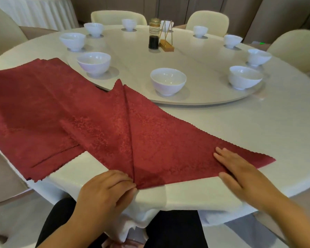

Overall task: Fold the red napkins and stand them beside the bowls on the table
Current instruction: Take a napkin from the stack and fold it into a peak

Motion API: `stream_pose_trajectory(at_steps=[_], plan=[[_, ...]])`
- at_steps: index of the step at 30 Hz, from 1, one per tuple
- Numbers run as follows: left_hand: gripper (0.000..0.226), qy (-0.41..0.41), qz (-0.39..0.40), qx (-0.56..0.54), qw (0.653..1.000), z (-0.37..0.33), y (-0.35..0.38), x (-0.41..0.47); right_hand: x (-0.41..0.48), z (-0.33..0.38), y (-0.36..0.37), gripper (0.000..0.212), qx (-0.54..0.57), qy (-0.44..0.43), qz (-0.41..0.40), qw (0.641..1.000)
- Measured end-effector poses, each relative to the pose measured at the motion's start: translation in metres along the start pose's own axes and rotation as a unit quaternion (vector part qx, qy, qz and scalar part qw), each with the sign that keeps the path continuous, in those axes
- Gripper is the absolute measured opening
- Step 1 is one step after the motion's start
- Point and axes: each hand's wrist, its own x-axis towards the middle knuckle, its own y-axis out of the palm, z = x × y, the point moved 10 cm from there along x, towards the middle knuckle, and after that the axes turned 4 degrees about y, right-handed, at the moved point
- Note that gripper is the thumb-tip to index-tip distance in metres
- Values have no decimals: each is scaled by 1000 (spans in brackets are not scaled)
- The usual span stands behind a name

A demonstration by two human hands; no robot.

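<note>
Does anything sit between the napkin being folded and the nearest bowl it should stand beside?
Nothing visible does. The folded napkin, pinched by the left hand and pressed flat by the right hand, already reaches onto the turntable. Only bare surface separates it from the nearest bowl.

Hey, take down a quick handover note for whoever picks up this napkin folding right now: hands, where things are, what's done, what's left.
Left hand: pinches the near tip of the napkin.
Right hand: flat, pressing the napkin's right corner.
Napkin: lies flat, left flap folded in, right corner not yet folded.
Stack of unfolded napkins lies to its left.
Bowls: on the turntable, none with a napkin beside it.
Left: finish this fold, stand it by a bowl, then work through the stack.
</note>
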Motion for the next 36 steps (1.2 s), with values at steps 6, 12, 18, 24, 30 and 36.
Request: stream_pose_trajectory(at_steps=[6,12,18,24,30,36], plan=[[62,0,-11,8,1000,5,-2,6,-22,-72,-29,75,90,139,9,986],[62,2,-15,2,1000,17,-8,6,-19,-78,-41,47,-4,124,-49,991],[26,2,18,6,1000,21,-15,6,-16,-66,-58,34,62,110,-55,990],[38,-27,105,-66,992,43,-18,17,5,-37,-73,21,231,105,67,965],[41,-135,82,-33,987,76,1,17,83,21,-103,30,296,63,29,953],[44,-195,69,-67,976,87,7,10,185,93,-93,21,187,46,-29,981]])
